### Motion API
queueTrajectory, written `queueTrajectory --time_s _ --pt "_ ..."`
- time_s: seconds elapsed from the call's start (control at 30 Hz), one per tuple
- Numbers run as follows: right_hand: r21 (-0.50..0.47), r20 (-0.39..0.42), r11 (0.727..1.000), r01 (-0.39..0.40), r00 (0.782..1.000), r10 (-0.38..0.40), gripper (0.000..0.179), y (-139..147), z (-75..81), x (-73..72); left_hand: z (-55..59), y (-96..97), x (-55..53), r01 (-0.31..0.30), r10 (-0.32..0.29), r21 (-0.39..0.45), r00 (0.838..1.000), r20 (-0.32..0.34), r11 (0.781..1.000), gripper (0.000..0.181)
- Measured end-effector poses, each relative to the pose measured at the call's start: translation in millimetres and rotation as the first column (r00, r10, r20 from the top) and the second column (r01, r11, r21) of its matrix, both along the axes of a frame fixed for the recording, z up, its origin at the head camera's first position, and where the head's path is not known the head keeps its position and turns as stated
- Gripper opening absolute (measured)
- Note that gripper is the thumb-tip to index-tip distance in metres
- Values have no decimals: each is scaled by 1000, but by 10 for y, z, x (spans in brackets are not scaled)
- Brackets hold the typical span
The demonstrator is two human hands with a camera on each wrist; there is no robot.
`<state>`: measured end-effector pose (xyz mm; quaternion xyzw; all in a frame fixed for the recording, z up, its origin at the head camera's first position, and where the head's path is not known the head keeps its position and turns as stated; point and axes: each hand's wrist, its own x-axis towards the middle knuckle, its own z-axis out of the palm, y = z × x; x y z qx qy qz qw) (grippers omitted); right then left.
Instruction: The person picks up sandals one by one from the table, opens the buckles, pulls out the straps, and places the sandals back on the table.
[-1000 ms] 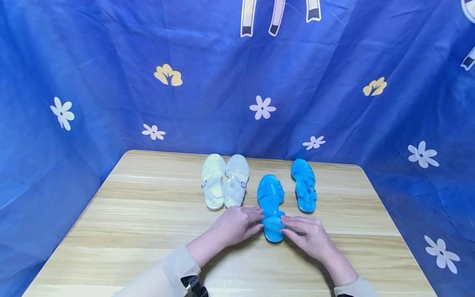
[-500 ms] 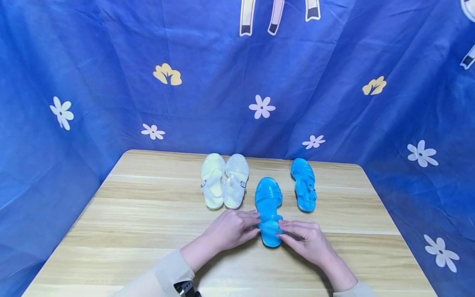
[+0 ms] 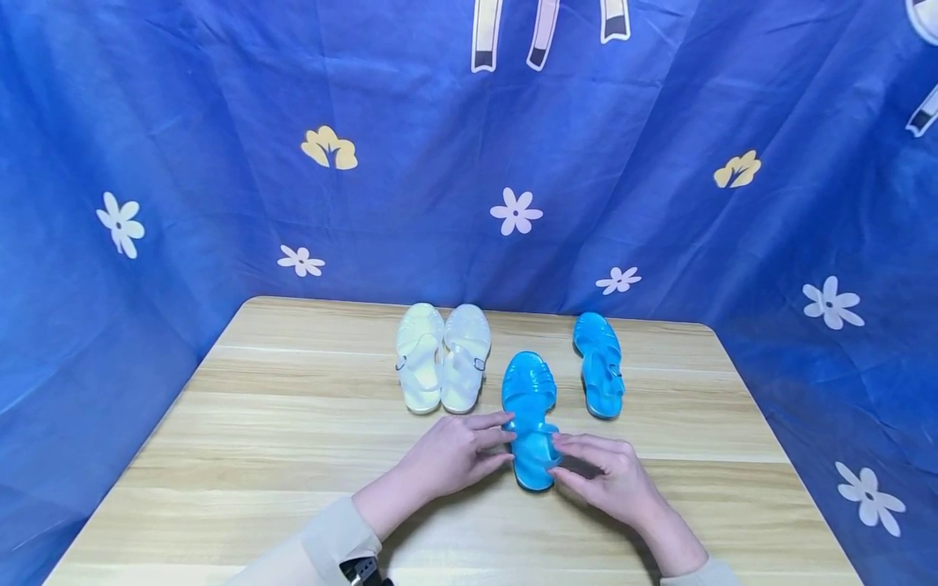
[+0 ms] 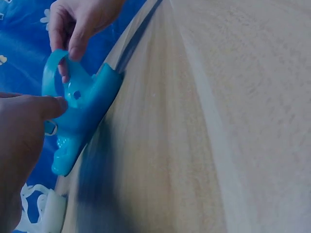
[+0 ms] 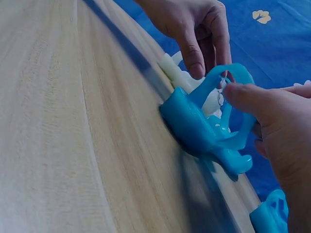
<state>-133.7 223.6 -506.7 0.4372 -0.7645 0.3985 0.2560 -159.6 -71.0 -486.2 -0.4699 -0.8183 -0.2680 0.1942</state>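
A blue jelly sandal point(image 3: 528, 392) stands on the table in front of me, toe pointing away. Its ankle strap point(image 5: 238, 72) arches up above the heel. My right hand point(image 3: 611, 476) pinches the strap on the right side, thumb and fingers on either face of it. From the left, my left hand point(image 3: 458, 456) holds the sandal at the strap, its thumb over the strap near a small buckle point(image 4: 50, 127) in the left wrist view; its other fingertips are hidden there. Another blue sandal point(image 3: 598, 332) lies behind, to the right.
A pair of white sandals point(image 3: 466, 327) stands side by side at the back, left of the blue ones. The wooden table point(image 3: 293, 391) ends at a blue patterned cloth point(image 3: 410, 203) hanging behind and on both sides.
The nearer blue sandal has come slightly toward me and left, both hands moving with it. Its strap now bulges more to the right at my right hand.
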Motion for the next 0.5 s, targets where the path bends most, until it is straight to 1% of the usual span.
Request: queueTrajectory --time_s 0.07,0.1,0.17,0.2,0.27,0.37,0.43,0.5 --pt "-2 -7 1000 -2 1000 2 42 1 1 -2 -7 -23 -5 -10 9 19 999 42 1000 35" --pt "-5 -10 1000 -2 1000 2 43 3 3 -3 -6 -33 -9 -20 18 28 997 74 999 36" --pt "-15 -13 1000 -5 1000 5 41 5 15 -10 -3 -50 -16 -47 40 46 987 156 998 42" --pt "-18 -15 1000 -7 1000 6 41 5 23 -17 -2 -57 -21 -67 55 50 977 204 997 44" --pt "-29 -28 1000 -9 1000 8 39 4 46 -37 0 -67 -31 -109 86 59 948 308 992 49" --pt "-37 -55 999 -19 998 16 38 -5 86 -83 -7 -78 -48 -164 114 74 887 447 984 52" --pt "-42 -78 999 -25 997 22 39 -16 110 -117 -15 -84 -59 -186 116 89 853 509 978 51" --pt "-43 -89 999 -27 996 23 39 -29 135 -149 -20 -87 -69 -198 110 104 829 548 975 49"
